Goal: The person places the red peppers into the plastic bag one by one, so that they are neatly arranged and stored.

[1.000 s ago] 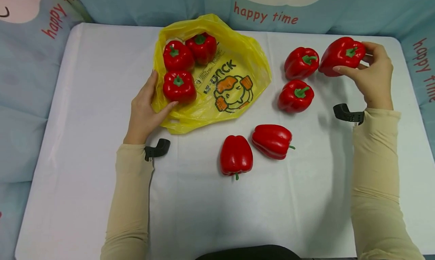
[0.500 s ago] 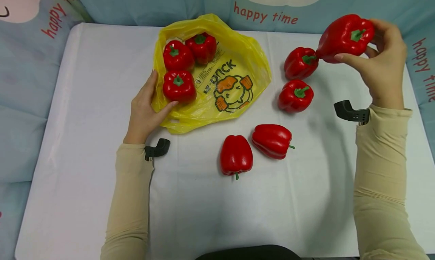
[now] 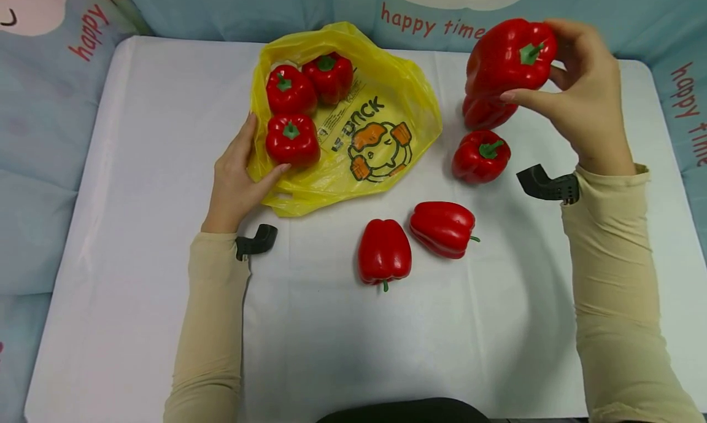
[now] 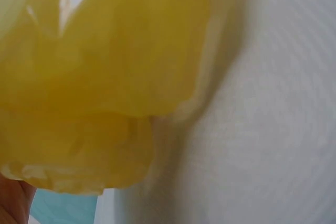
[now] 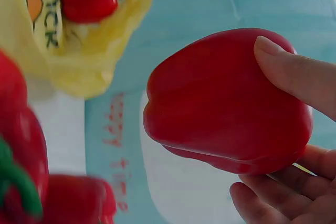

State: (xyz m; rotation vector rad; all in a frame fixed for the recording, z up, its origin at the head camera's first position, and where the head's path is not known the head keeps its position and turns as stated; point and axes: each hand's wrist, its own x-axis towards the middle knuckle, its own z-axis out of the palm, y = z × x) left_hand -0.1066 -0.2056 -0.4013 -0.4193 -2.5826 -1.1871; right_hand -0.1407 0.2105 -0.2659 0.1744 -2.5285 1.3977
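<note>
My right hand (image 3: 588,97) grips a red bell pepper (image 3: 505,58), raised above the table's far right part. Thumb on one side and fingers on the other clasp it in the right wrist view. Partly hidden beneath it in the head view is another red pepper (image 3: 486,113); a further pepper (image 3: 480,157) sits just nearer. At the left, my left hand (image 3: 234,174) holds the edge of a yellow plastic bag (image 3: 386,183), thumb over the rim. Inside the open bag stand three red peppers (image 3: 291,139), stems up. Yellow film (image 4: 105,51) fills much of the left wrist view.
Two more red peppers, one with its stem toward me (image 3: 383,251) and one lying sideways (image 3: 442,229), are on the white table (image 3: 353,349) in front of the bag. A blue printed cloth (image 3: 221,8) borders the table's back and sides.
My right hand has lifted the pepper off the table's right side, then carried it left over the other pepper. My left hand and the bag have stayed in place.
</note>
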